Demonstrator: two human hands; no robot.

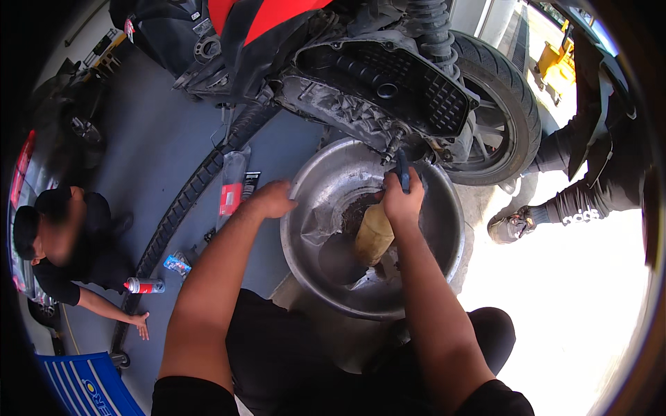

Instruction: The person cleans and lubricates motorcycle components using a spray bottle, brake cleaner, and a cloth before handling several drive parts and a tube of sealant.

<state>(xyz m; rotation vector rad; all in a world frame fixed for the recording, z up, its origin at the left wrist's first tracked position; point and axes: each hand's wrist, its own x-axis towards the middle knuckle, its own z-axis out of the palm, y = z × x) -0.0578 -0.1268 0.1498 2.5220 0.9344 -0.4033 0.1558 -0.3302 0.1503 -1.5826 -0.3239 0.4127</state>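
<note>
A wide metal basin (300, 269) stands in front of me beneath the scooter's bared side casing (333, 104). My right hand (403, 201) is closed around a dark blue-black handled tool (402, 170), raised over the basin close to the shaft (395, 142) under the casing. The tool's tip is hard to make out. Below that hand, a yellowish rounded container (374, 236) shows over the basin; whether it joins the tool cannot be told. My left hand (270, 200) is at the basin's left rim, fingers loosely apart and holding nothing visible.
The scooter's rear wheel (496, 114) rises behind the basin. Leftward, a black ribbed strip (182, 194) crosses the floor near a red-and-white spray can (144, 286) and a clear-and-red package (233, 182). A person (73, 243) crouches at left; another person's leg (555, 215) is at right.
</note>
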